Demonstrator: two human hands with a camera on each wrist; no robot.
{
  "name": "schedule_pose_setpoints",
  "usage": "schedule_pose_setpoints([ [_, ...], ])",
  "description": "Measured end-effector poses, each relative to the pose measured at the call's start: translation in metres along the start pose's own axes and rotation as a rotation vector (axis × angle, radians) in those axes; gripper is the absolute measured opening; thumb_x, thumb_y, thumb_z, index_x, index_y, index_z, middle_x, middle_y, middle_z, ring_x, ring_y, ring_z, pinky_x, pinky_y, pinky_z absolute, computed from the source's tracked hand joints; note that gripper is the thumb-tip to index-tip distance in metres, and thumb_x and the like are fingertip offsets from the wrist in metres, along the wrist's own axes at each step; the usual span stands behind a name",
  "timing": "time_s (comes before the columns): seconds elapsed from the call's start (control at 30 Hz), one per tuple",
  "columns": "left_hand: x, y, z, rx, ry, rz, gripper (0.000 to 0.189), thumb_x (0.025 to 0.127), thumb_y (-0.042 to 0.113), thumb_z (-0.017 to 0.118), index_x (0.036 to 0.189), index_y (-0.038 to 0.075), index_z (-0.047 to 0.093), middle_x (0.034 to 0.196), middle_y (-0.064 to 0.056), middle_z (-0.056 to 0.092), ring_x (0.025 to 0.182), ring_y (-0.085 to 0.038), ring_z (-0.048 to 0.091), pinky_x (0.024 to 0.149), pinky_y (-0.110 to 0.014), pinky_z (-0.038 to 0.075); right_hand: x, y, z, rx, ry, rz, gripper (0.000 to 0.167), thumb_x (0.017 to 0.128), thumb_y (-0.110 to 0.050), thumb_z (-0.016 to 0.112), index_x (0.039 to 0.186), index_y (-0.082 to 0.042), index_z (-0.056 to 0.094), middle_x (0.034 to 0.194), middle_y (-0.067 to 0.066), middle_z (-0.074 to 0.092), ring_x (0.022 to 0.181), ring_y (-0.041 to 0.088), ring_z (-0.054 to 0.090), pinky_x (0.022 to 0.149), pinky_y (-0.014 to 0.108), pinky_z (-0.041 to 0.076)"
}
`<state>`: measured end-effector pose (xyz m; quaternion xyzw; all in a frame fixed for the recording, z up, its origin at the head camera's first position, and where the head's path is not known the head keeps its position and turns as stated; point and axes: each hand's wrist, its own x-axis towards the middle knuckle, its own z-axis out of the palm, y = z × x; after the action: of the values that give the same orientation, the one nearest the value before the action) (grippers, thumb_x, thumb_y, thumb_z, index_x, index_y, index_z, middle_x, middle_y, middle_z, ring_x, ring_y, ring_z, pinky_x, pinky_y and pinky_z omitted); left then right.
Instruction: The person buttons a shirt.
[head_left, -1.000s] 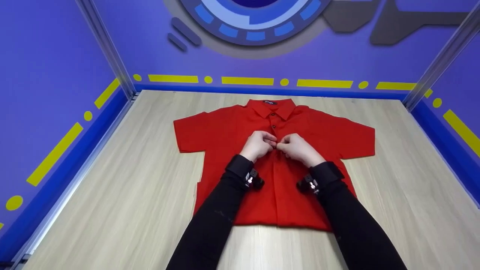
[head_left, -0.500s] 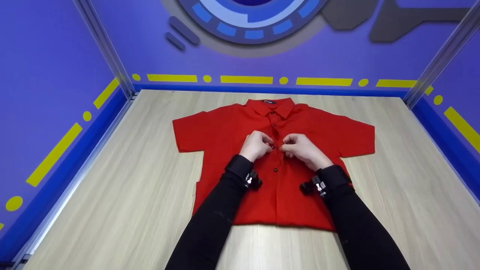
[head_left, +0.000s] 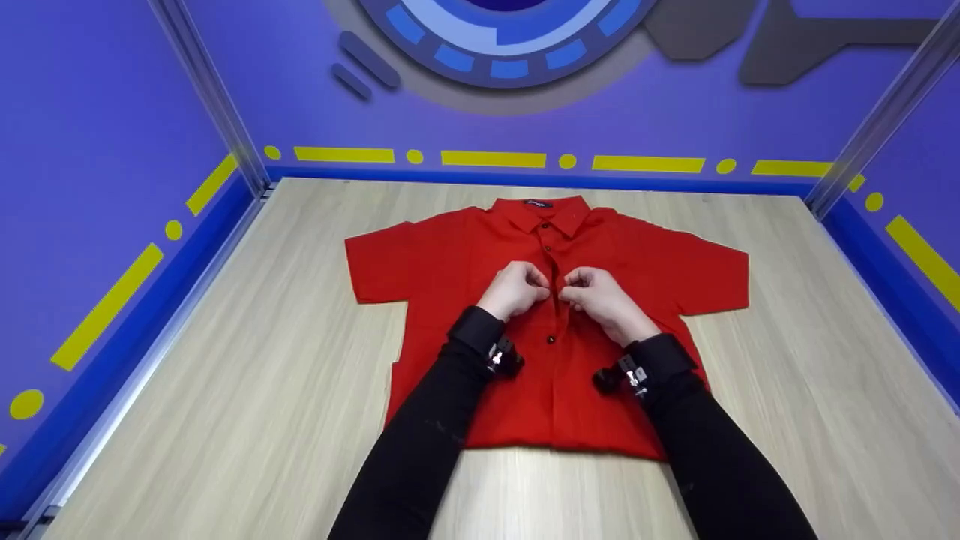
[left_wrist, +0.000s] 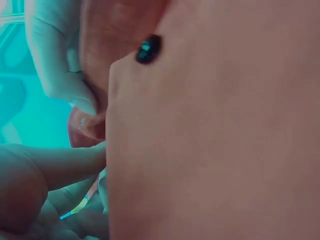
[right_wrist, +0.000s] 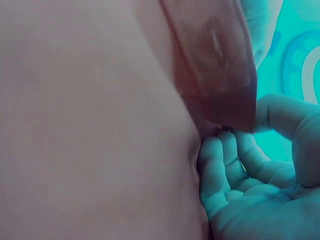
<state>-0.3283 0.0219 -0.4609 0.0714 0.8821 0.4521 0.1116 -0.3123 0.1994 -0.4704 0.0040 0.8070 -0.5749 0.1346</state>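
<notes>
A red short-sleeved shirt (head_left: 442, 259) lies front side up, collar toward the back wall. My left hand (head_left: 516, 289) pinches one edge of the front opening at mid-chest. Just across a narrow gap, my right hand (head_left: 598, 298) pinches the opposite placket edge, the cloth parted between them. In the right wrist view, a buttonhole (right_wrist: 217, 45) shows as a slit in the lifted placket, my thumb (right_wrist: 282, 112) at its edge. A dark button (head_left: 551, 339) sits below the hands; two more, including an upper button (head_left: 547, 248), show under the collar. Whatever lies between the left fingertips is hidden.
The shirt rests on a light wood-grain table (head_left: 285, 360). A blue back wall (head_left: 480, 135) with yellow dashes and side walls enclose it, with metal posts (head_left: 217, 90) at the corners. Black sleeves and wrist cameras (head_left: 506, 360) overlap the shirt's lower part.
The hands were together at the placket and have drawn slightly apart, parting the cloth and uncovering the button below. A button beside the left fingers half a second ago is now hidden.
</notes>
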Motion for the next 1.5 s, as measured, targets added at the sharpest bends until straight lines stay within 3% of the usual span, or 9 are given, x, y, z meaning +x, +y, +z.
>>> schedule_pose_setpoints([
  [0.23, 0.001, -0.001, -0.001, -0.206, -0.112, -0.093, 0.008, 0.094, 0.013, 0.063, 0.099, 0.008, 0.059, 0.084, -0.008, 0.070, 0.055, -0.017, 0.062, 0.043, -0.023, 0.039, 0.000, 0.000, -0.002, 0.091, -0.006, 0.036, 0.028, 0.091, -0.008, 0.061, 0.116, 0.003, 0.056, 0.097, 0.003, 0.055, 0.083, 0.017, 0.054, 0.075, 0.024, 0.046],
  [0.43, 0.002, -0.011, -0.002, -0.416, -0.186, -0.054, 0.016, 0.093, 0.011, 0.063, 0.106, 0.002, 0.061, 0.092, -0.015, 0.073, 0.062, -0.017, 0.066, 0.043, -0.022, 0.040, 0.002, 0.003, -0.003, 0.190, -0.017, 0.025, 0.030, 0.090, -0.004, 0.062, 0.117, 0.005, 0.056, 0.097, 0.003, 0.059, 0.085, 0.014, 0.058, 0.076, 0.022, 0.049],
  [0.63, 0.008, -0.024, -0.007, -0.564, -0.258, -0.032, 0.020, 0.089, 0.015, 0.069, 0.107, 0.006, 0.065, 0.097, -0.013, 0.074, 0.067, -0.016, 0.069, 0.047, -0.021, 0.043, -0.001, 0.001, -0.004, 0.245, -0.033, 0.008, 0.028, 0.090, -0.003, 0.064, 0.116, 0.006, 0.058, 0.096, 0.005, 0.063, 0.084, 0.014, 0.063, 0.074, 0.022, 0.052],
  [0.77, 0.009, -0.028, -0.009, -0.582, -0.289, -0.018, 0.024, 0.088, 0.017, 0.071, 0.109, 0.007, 0.064, 0.099, -0.011, 0.074, 0.071, -0.015, 0.070, 0.049, -0.022, 0.043, -0.001, 0.000, -0.006, 0.255, -0.021, 0.019, 0.030, 0.089, -0.005, 0.066, 0.117, 0.005, 0.060, 0.095, 0.004, 0.065, 0.082, 0.015, 0.064, 0.074, 0.023, 0.052],
  [1.0, 0.010, -0.031, -0.010, -0.604, -0.287, -0.023, 0.028, 0.089, 0.016, 0.070, 0.113, 0.004, 0.058, 0.100, -0.012, 0.074, 0.072, -0.015, 0.070, 0.049, -0.021, 0.043, -0.001, -0.002, -0.004, 0.279, 0.015, 0.030, 0.033, 0.086, -0.007, 0.071, 0.117, 0.003, 0.064, 0.096, 0.005, 0.068, 0.078, 0.015, 0.064, 0.070, 0.023, 0.052],
  [1.5, 0.012, -0.035, -0.012, -0.625, -0.324, 0.014, 0.022, 0.092, 0.010, 0.065, 0.112, 0.004, 0.059, 0.100, -0.011, 0.074, 0.071, -0.015, 0.068, 0.047, -0.021, 0.042, -0.005, -0.005, 0.003, 0.182, 0.081, 0.012, 0.030, 0.087, -0.009, 0.070, 0.116, -0.001, 0.068, 0.113, 0.013, 0.066, 0.091, 0.016, 0.068, 0.078, 0.023, 0.054],
])
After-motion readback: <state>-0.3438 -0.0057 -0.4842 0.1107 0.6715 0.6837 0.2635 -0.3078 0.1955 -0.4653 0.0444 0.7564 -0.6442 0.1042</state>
